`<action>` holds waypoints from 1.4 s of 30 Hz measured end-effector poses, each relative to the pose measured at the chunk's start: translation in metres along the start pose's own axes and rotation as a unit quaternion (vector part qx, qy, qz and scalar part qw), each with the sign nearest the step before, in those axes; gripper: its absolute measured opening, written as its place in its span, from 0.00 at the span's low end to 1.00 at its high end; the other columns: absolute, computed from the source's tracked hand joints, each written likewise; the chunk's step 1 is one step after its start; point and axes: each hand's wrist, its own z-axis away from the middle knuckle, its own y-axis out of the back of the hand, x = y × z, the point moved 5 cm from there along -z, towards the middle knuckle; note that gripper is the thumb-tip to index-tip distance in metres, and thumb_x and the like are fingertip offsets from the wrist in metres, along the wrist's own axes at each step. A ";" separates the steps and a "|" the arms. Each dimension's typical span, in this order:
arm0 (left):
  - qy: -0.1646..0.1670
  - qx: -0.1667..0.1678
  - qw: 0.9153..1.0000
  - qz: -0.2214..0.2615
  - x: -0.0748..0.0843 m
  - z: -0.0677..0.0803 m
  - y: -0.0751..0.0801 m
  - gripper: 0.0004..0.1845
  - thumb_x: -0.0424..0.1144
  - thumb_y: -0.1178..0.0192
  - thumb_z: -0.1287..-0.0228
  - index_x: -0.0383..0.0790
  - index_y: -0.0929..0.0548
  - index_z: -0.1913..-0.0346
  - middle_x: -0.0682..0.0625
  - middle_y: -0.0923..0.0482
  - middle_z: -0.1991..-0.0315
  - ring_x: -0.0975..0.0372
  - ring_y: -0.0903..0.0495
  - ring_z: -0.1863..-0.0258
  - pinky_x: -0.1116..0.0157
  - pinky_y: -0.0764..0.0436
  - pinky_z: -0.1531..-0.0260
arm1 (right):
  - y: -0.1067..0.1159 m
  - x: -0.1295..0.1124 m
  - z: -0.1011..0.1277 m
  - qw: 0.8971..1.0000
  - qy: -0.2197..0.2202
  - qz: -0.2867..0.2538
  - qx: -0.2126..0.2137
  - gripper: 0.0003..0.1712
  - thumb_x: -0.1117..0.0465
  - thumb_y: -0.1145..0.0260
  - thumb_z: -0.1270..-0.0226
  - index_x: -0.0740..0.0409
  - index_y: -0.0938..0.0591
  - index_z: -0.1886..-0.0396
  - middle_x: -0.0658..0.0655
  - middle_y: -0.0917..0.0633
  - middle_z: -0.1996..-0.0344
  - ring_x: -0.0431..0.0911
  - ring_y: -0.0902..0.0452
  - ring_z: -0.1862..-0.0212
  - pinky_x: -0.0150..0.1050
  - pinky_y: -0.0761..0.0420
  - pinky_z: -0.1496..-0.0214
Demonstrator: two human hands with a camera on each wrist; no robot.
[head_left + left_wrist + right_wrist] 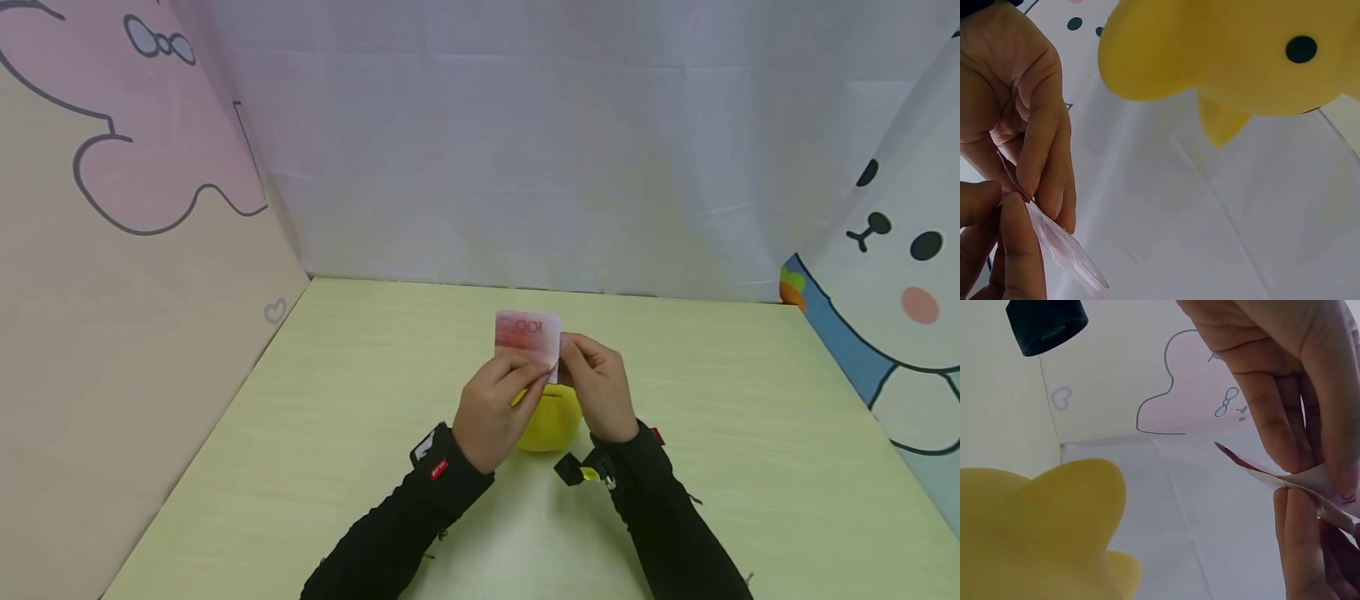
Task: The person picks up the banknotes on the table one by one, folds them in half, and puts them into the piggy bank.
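- Left hand: raised above the table; thumb and fingertips pinch the lower left edge of the folded banknote; the palm is turned away from the head camera, so only the back of the hand and the knuckles show.
- Right hand: raised beside the left, their fingertips meeting at the note; its fingers pinch the note's right edge; in the right wrist view the fingers close on a crease, the thumb side being cut off by the frame.
- Folded banknote: pink-red, held upright between both hands, over the yellow plush toy; a mirrored "100" shows on its upper face; the lower part is hidden behind the fingers; its far side cannot be seen.
- Yellow plush toy: rests on the table directly beneath the hands, largely covered by them in the head view; the left wrist view shows a black eye and a pointed part below it; its full shape is hard to make out.
- Black sleeves: cover both forearms; small tags at the cuffs are too small to read.
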 end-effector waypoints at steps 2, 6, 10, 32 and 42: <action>-0.001 -0.001 1.000 -0.005 0.000 0.000 0.000 0.09 0.32 0.29 0.44 0.35 0.11 0.59 0.48 0.18 0.66 0.61 0.21 0.66 0.72 0.17 0.63 | 0.000 0.000 0.000 1.000 -0.002 -0.004 0.002 0.22 0.57 0.48 0.21 0.72 0.20 0.46 0.41 0.14 0.64 0.38 0.14 0.64 0.33 0.14 0.59; -0.005 -0.002 1.000 -0.014 0.000 0.000 0.000 0.09 0.32 0.29 0.43 0.35 0.11 0.59 0.48 0.17 0.66 0.61 0.20 0.66 0.71 0.17 0.62 | -0.001 0.001 0.001 1.000 -0.004 -0.013 0.002 0.23 0.57 0.50 0.20 0.72 0.20 0.46 0.42 0.14 0.62 0.39 0.14 0.65 0.34 0.14 0.60; -0.012 0.001 1.000 -0.017 0.000 0.000 0.001 0.09 0.31 0.28 0.44 0.35 0.11 0.59 0.47 0.17 0.66 0.61 0.20 0.66 0.72 0.17 0.62 | -0.001 0.001 0.001 1.000 -0.002 -0.016 0.001 0.22 0.57 0.48 0.22 0.73 0.20 0.47 0.42 0.14 0.65 0.39 0.14 0.66 0.34 0.14 0.61; -0.027 -0.004 0.999 -0.030 0.000 0.000 0.000 0.10 0.35 0.26 0.47 0.36 0.11 0.61 0.48 0.16 0.63 0.59 0.19 0.62 0.70 0.17 0.56 | 0.001 0.001 0.000 0.998 0.020 0.029 0.051 0.12 0.64 0.37 0.30 0.71 0.17 0.57 0.41 0.15 0.74 0.37 0.19 0.74 0.31 0.15 0.66; 0.044 0.048 0.997 0.050 -0.016 -0.006 0.018 0.12 0.31 0.27 0.46 0.33 0.13 0.58 0.43 0.18 0.62 0.57 0.19 0.65 0.68 0.16 0.61 | 0.006 0.000 -0.001 0.997 0.025 0.040 0.066 0.12 0.64 0.37 0.30 0.71 0.17 0.57 0.41 0.16 0.74 0.38 0.22 0.75 0.29 0.16 0.66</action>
